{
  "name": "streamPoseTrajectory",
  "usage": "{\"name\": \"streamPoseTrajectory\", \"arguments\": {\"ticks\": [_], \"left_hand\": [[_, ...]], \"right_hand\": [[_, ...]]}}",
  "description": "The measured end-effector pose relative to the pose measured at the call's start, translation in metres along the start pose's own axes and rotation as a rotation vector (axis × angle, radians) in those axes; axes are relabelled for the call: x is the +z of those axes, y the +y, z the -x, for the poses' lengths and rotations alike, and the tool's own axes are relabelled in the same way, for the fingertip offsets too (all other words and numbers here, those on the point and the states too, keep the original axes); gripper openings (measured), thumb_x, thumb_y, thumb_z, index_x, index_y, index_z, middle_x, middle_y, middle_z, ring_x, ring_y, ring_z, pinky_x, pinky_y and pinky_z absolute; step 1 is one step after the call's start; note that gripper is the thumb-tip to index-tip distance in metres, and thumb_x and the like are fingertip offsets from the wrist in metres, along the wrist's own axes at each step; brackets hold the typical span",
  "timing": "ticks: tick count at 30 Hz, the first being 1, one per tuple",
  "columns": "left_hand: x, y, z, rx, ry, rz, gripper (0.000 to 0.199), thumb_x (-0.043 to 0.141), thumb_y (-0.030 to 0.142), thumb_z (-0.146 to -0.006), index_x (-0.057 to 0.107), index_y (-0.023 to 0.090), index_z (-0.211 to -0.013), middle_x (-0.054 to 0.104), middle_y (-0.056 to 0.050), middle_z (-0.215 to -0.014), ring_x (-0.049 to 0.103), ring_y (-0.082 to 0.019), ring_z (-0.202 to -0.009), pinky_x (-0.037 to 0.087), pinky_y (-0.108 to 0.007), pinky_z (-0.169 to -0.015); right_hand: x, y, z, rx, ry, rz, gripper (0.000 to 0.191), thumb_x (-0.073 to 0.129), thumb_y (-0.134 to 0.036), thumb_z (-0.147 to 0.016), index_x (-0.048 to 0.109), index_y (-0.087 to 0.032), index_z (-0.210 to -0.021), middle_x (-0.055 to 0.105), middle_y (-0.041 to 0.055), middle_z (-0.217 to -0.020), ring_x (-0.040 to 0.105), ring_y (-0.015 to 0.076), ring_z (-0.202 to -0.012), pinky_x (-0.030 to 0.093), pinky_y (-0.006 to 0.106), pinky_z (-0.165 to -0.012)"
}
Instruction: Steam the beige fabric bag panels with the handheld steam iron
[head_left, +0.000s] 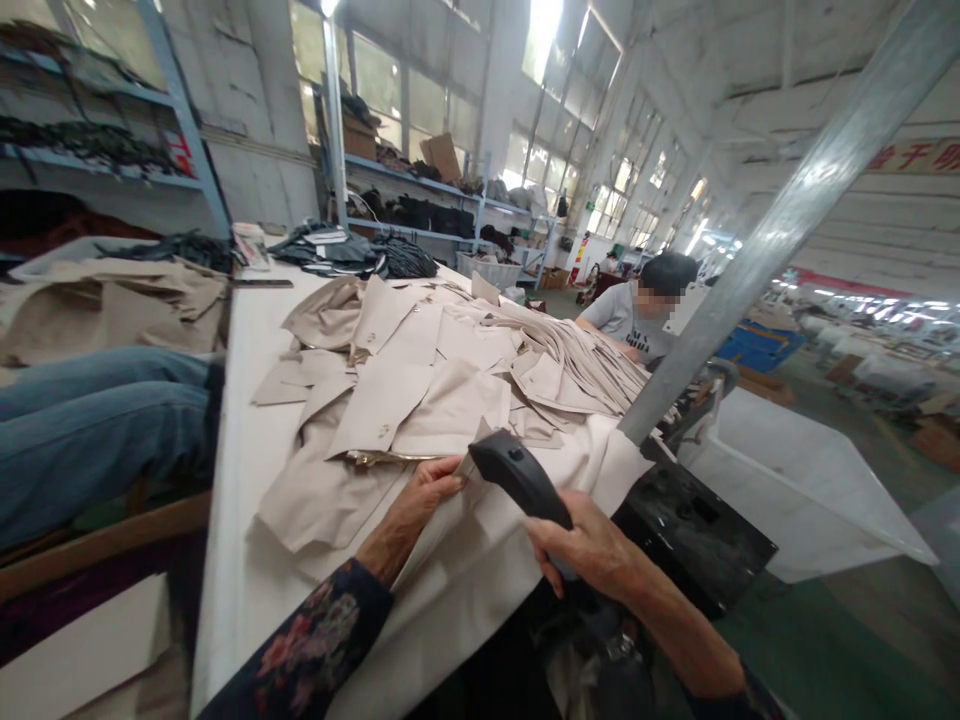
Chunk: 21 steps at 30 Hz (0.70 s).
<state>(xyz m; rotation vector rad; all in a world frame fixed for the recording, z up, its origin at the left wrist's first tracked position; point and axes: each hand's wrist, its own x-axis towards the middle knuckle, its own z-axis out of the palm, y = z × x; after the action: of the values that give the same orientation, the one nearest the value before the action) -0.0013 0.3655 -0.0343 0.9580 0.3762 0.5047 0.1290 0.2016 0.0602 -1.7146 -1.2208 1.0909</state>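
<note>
The right hand (pixel 589 540) grips a curved black tool (pixel 525 480), its head brought close to a beige piece (pixel 466 468) pinched in the left hand (pixel 424 490) over the bench (pixel 244 590). Working the tool at that edge seems the step in hand, which calls for a steady pinch and a level head. Beyond lie smooth, matte beige panels (pixel 457 405), softly creased and overlapping, with a metallic zip (pixel 390 458) along one edge.
</note>
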Motion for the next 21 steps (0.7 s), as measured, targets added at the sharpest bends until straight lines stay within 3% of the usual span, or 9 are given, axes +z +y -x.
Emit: {"name": "streamPoseTrajectory", "arguments": {"ticks": [4, 7, 11, 14, 17, 21], "left_hand": [[0.001, 0.015, 0.004, 0.006, 0.026, -0.074, 0.038, 0.069, 0.022, -0.063, 0.073, 0.015, -0.1, 0.074, -0.004, -0.073, 0.063, -0.015, -0.055, 0.044, -0.022, -0.052], [0.011, 0.047, -0.003, 0.124, 0.133, -0.133, 0.037, 0.071, 0.023, -0.062, 0.073, 0.015, -0.098, 0.075, -0.003, -0.078, 0.061, -0.013, -0.054, 0.044, -0.021, -0.051], [0.039, 0.103, -0.013, 0.315, 0.174, -0.163, 0.043, 0.07, 0.023, -0.061, 0.071, 0.013, -0.103, 0.074, -0.002, -0.076, 0.062, -0.014, -0.056, 0.046, -0.021, -0.052], [0.048, 0.128, -0.007, 0.473, 0.246, -0.121, 0.048, 0.067, 0.022, -0.062, 0.067, 0.014, -0.109, 0.074, -0.002, -0.081, 0.067, -0.018, -0.07, 0.053, -0.026, -0.063], [0.027, 0.119, 0.009, 0.503, 0.428, -0.135, 0.045, 0.067, 0.023, -0.062, 0.068, 0.016, -0.107, 0.075, 0.0, -0.085, 0.068, -0.022, -0.082, 0.055, -0.03, -0.073], [-0.027, 0.058, 0.041, 0.354, 0.74, -0.28, 0.026, 0.067, 0.026, -0.061, 0.071, 0.017, -0.085, 0.074, -0.001, -0.078, 0.067, -0.023, -0.086, 0.053, -0.029, -0.08]], "right_hand": [[-0.022, -0.015, 0.007, -0.011, 0.138, 0.03, 0.029, 0.051, -0.04, -0.086, 0.049, -0.017, -0.068, 0.052, -0.0035, -0.044, 0.049, 0.0103, -0.037, 0.042, 0.021, -0.041], [-0.042, -0.018, 0.028, 0.02, 0.196, 0.064, 0.034, 0.051, -0.043, -0.085, 0.05, -0.017, -0.064, 0.052, -0.0023, -0.043, 0.049, 0.01, -0.037, 0.041, 0.02, -0.041], [-0.053, -0.004, 0.052, 0.055, 0.234, 0.063, 0.036, 0.051, -0.045, -0.085, 0.051, -0.016, -0.063, 0.053, -0.0017, -0.044, 0.05, 0.01, -0.038, 0.041, 0.019, -0.041], [-0.054, 0.013, 0.062, 0.086, 0.222, 0.02, 0.037, 0.051, -0.046, -0.086, 0.051, -0.017, -0.064, 0.053, -0.0017, -0.045, 0.051, 0.0106, -0.037, 0.041, 0.02, -0.04], [-0.053, 0.028, 0.066, 0.09, 0.181, -0.005, 0.037, 0.05, -0.047, -0.087, 0.051, -0.017, -0.066, 0.053, -0.0017, -0.045, 0.051, 0.0109, -0.037, 0.041, 0.02, -0.04], [-0.047, 0.042, 0.066, 0.103, 0.082, 0.003, 0.035, 0.051, -0.046, -0.086, 0.05, -0.017, -0.066, 0.052, -0.0021, -0.045, 0.05, 0.0104, -0.037, 0.04, 0.02, -0.041]]}}
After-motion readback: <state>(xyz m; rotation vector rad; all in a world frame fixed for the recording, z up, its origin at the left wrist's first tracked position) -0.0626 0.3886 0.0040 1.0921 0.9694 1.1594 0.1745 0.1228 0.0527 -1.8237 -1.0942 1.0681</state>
